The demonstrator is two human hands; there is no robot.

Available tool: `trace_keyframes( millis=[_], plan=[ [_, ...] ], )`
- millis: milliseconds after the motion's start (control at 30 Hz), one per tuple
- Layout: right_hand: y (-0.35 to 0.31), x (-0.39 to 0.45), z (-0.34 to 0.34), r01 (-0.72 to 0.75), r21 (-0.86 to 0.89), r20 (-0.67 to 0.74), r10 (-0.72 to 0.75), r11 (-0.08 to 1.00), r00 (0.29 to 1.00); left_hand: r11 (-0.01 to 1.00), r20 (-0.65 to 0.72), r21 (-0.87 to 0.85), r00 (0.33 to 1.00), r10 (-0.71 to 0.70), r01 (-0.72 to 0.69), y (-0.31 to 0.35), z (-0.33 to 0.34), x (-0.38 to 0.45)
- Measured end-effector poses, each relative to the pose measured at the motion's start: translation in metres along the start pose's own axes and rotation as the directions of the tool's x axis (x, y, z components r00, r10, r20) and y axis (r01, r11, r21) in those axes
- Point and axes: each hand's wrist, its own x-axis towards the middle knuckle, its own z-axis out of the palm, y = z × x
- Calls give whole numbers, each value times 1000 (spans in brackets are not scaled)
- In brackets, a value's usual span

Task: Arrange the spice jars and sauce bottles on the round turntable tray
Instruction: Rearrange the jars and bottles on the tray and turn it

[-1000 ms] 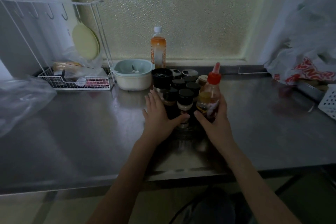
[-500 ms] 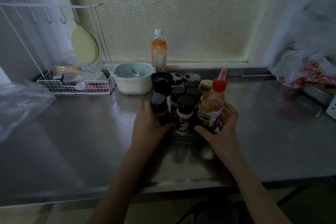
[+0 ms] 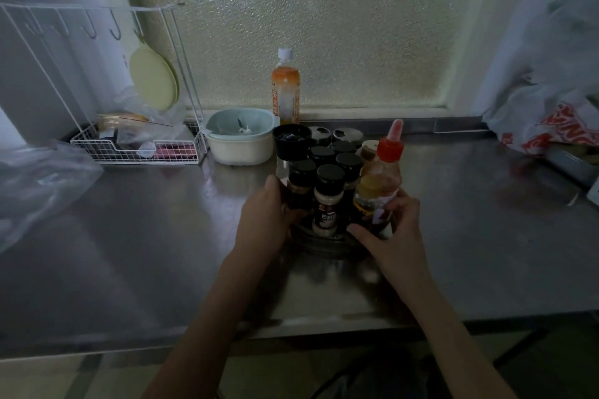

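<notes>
From the head camera, we look down at a dim steel surface [image 3: 129,253] below a frosted window. Near the middle, a round turntable tray [image 3: 324,241] carries a tight cluster of black-lidded spice jars [image 3: 329,194]. Our left hand [image 3: 265,214] wraps its grip around a dark jar on the cluster's left side. Our right hand [image 3: 393,230] curls its grip around a red-capped sauce bottle [image 3: 379,188] at the tray's right edge; whether it stands fully on the tray, we cannot tell. Most of the arranging looks done. An orange drink bottle [image 3: 286,87] stands far back beside a pale bowl [image 3: 241,136].
</notes>
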Motion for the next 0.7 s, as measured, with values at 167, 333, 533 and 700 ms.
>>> trace_keyframes(
  millis=[167, 333, 533, 700],
  plan=[
    [-8, -5, -3, 41, -185, -84, -57, 982, 995, 999, 24, -39, 1000, -15, 16, 1, -10, -1],
    [-11, -4, -6, 54, -435, -142, -128, 899, 982, 998, 48, -59, 999, 4, -1, 5, -16, -1],
    [-9, -1, 1, 24, -459, -145, -102, 888, 984, 997, 4, -75, 1000, -31, 31, 2, -15, -4],
    [-6, -5, -6, 48, -312, -168, -105, 949, 980, 991, 4, -131, 1000, 26, -25, -11, -16, -3]
  ],
)
